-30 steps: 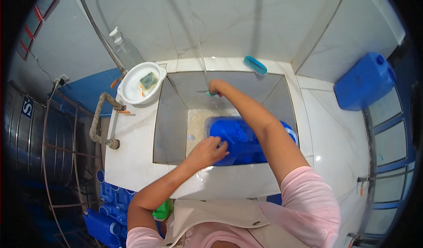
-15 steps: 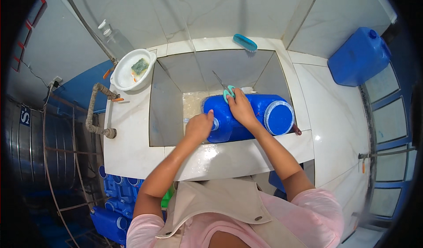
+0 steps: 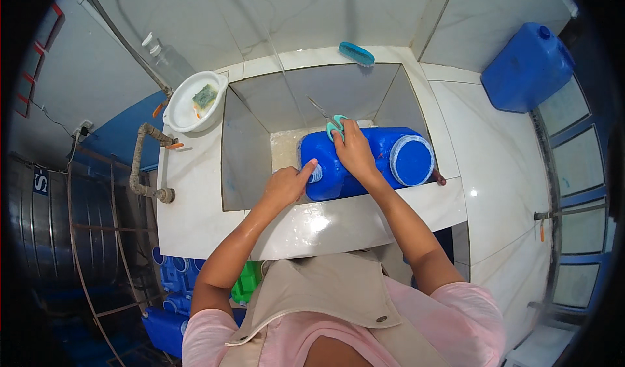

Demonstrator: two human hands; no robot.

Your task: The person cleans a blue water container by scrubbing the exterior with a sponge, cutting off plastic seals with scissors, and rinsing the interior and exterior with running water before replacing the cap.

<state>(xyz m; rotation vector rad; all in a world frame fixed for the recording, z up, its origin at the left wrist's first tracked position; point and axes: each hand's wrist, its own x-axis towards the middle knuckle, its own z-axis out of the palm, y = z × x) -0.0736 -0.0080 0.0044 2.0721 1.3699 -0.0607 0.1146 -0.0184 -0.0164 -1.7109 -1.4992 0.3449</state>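
Note:
A blue plastic jug (image 3: 384,147) lies on its side across the sink, its wide round lid (image 3: 414,161) toward the right. At its left end is a small spout (image 3: 316,173) with a pale rim. My left hand (image 3: 285,186) is closed at this spout, one digit laid along its rim; the other fingertips are hidden. In my right hand (image 3: 355,151) is a pair of scissors (image 3: 336,127) with teal handles, gripped over the jug's upper side. The blades point away to the far left, above the sink.
The tiled sink (image 3: 246,149) surrounds the jug. A white basin (image 3: 177,114) with a green sponge (image 3: 206,96) stands at left, beside a pump bottle (image 3: 168,61) and pipe tap (image 3: 138,162). A blue brush (image 3: 357,54) rests on the back ledge; another blue jug (image 3: 528,70) stands far right.
A digit of my left hand now stretches onto the spout's rim, where the hand was more tightly curled before. The scissors stay in my right hand. The whole view has shifted slightly.

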